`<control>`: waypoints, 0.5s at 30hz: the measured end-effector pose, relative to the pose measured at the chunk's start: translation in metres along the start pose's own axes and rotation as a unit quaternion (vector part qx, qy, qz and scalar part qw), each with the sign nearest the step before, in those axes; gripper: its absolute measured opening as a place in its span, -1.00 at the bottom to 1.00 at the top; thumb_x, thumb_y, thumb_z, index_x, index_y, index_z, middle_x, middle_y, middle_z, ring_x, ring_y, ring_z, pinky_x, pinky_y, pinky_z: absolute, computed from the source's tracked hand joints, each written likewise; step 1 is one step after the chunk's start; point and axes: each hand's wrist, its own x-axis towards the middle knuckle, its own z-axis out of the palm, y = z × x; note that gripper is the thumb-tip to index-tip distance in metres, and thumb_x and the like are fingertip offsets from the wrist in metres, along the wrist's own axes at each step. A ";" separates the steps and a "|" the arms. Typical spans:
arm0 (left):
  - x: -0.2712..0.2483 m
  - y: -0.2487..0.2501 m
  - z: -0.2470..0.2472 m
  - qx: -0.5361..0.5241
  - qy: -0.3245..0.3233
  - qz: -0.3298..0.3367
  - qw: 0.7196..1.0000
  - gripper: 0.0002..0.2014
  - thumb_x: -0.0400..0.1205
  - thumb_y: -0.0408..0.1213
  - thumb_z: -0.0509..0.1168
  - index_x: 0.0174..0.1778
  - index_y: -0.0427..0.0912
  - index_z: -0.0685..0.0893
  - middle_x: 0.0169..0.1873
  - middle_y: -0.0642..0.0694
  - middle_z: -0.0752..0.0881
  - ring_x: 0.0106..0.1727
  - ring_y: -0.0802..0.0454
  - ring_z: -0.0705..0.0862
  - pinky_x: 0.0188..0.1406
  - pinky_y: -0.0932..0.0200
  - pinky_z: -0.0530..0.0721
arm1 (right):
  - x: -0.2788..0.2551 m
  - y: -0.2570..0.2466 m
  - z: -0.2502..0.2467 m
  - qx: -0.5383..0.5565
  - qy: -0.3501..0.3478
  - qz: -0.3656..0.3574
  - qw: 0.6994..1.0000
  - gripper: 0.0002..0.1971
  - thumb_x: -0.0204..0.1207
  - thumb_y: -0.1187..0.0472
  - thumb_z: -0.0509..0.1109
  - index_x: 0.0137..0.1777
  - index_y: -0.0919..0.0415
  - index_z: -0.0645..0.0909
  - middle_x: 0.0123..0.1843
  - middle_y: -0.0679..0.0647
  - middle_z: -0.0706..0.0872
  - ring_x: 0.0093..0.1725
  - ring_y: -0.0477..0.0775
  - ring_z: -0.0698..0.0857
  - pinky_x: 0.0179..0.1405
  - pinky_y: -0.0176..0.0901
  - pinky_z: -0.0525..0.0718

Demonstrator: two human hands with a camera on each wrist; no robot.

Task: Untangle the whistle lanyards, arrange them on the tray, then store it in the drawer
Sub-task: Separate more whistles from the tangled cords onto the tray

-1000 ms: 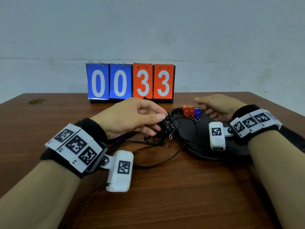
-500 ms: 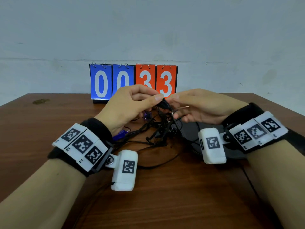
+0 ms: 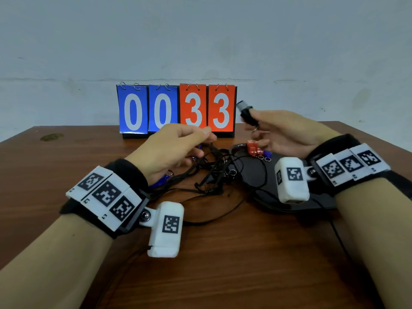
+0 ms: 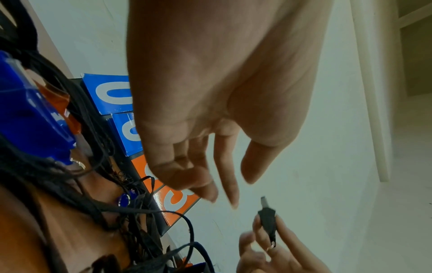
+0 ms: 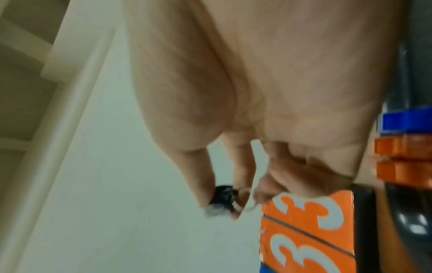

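Observation:
My right hand (image 3: pixel 249 121) pinches a black whistle (image 3: pixel 246 114) between thumb and fingers and holds it up above the tray's far end; the whistle (image 4: pixel 267 219) also shows in the left wrist view and, blurred, in the right wrist view (image 5: pixel 222 195). My left hand (image 3: pixel 207 133) hovers over the tangle of black lanyards (image 3: pixel 214 172), fingers relaxed and holding nothing (image 4: pixel 240 192). The black tray (image 3: pixel 252 172) lies on the right, with two red whistles (image 3: pixel 253 148) and a blue whistle (image 3: pixel 267 153) at its far end. Another blue whistle (image 3: pixel 162 179) lies by my left wrist.
A flip scoreboard (image 3: pixel 176 110) reading 0033 stands at the table's back, just behind both hands. The wooden table (image 3: pixel 223 264) stretches toward me. Loose cords trail off the tangle toward the front edge and across the tray.
My right hand came over from the tray, took the black whistle out of my left hand's pinch and lifted it up to the right. My left hand let go and opened.

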 end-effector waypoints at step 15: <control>0.001 -0.005 0.000 0.207 -0.162 -0.063 0.963 -0.73 0.76 0.04 0.27 0.17 0.14 0.86 0.28 0.10 0.77 0.34 0.14 0.67 0.21 0.18 0.73 | 0.020 0.040 -0.072 -0.065 0.350 0.108 0.928 -0.73 0.65 0.08 0.42 -0.22 0.18 0.51 -0.34 0.02 0.47 -0.44 -0.10 0.39 -0.61 -0.36 0.39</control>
